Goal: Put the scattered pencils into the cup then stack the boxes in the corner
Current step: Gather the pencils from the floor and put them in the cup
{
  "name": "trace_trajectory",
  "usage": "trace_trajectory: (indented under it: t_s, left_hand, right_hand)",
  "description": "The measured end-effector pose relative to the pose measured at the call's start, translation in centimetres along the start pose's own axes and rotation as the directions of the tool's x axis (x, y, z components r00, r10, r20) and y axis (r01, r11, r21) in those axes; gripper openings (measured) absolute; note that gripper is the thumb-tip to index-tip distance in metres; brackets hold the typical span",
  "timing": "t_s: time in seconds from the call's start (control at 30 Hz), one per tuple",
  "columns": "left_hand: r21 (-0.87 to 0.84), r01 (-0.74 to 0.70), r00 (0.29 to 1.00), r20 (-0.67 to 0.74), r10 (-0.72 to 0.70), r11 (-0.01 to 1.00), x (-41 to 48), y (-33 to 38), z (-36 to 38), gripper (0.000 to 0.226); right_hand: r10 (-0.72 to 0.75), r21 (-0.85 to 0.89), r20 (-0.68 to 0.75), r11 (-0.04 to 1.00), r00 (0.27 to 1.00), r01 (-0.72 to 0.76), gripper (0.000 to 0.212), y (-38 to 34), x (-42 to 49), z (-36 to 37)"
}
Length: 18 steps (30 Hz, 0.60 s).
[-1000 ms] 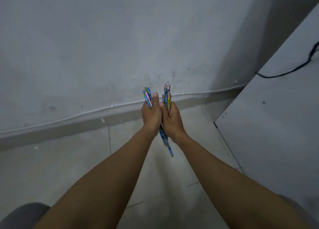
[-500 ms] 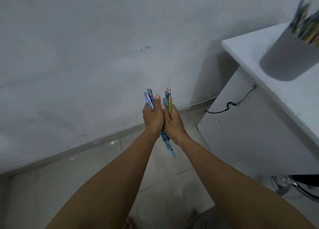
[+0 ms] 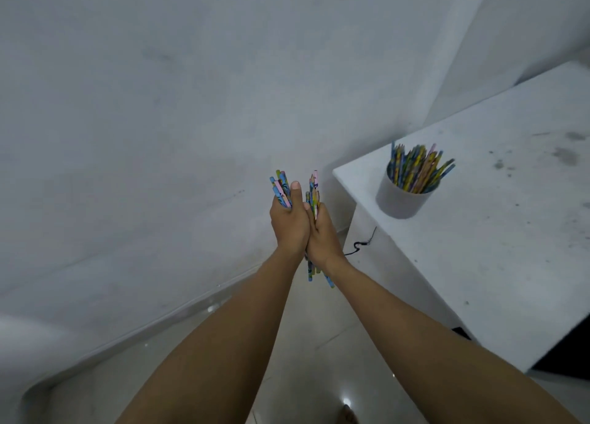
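Both hands, left [image 3: 289,224] and right [image 3: 323,233], clench patterned pencil bunches [image 3: 281,188]; one round grey cup [image 3: 403,195] sits pencil-stuffed on the scuffed white table [image 3: 510,248].

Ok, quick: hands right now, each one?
Left hand: closed on a bundle of pencils.
Right hand: closed on another pencil bundle.

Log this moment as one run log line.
left hand: holds pencils | right hand: holds pencils | cup: on table, part-filled | boxes: unseen
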<state>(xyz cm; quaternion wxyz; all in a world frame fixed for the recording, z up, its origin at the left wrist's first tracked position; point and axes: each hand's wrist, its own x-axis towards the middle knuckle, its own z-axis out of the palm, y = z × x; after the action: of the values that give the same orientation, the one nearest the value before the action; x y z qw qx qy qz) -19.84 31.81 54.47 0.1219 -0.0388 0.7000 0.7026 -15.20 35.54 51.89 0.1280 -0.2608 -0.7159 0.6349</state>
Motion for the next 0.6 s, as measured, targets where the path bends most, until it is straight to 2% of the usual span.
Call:
trace_trajectory:
  t_s: [0.13, 0.27, 0.37, 0.6]
  left_hand:
    - [-0.046, -0.014, 0.998, 0.06, 0.017, 0.999, -1.1, 3.2, 3.4, 0.039]
    - [-0.053, 0.011, 0.987, 0.16, -0.002, 0.999, -0.8, 4.6, 6.3, 0.045]
    - [-0.054, 0.006, 0.973, 0.231, 0.007, 0.999, 0.0, 5.3, 8.2, 0.045]
    - [-0.003, -0.026, 0.923, 0.385, 0.026, 1.0, 2.6, 6.6, 13.4, 0.045]
  right_hand:
    - [-0.084, -0.014, -0.047, 0.996, 0.995, 0.083, 0.037, -2.4, 0.8, -3.5]
    - [-0.138, -0.075, -0.123, 0.989, 0.983, 0.129, 0.013, -3.0, 2.3, -5.9]
    - [-0.145, -0.103, -0.184, 0.986, 0.972, 0.128, 0.015, -3.6, 3.6, -7.3]
    - [-0.159, -0.038, -0.341, 0.987, 0.926, 0.155, 0.023, -4.9, 7.2, -10.5]
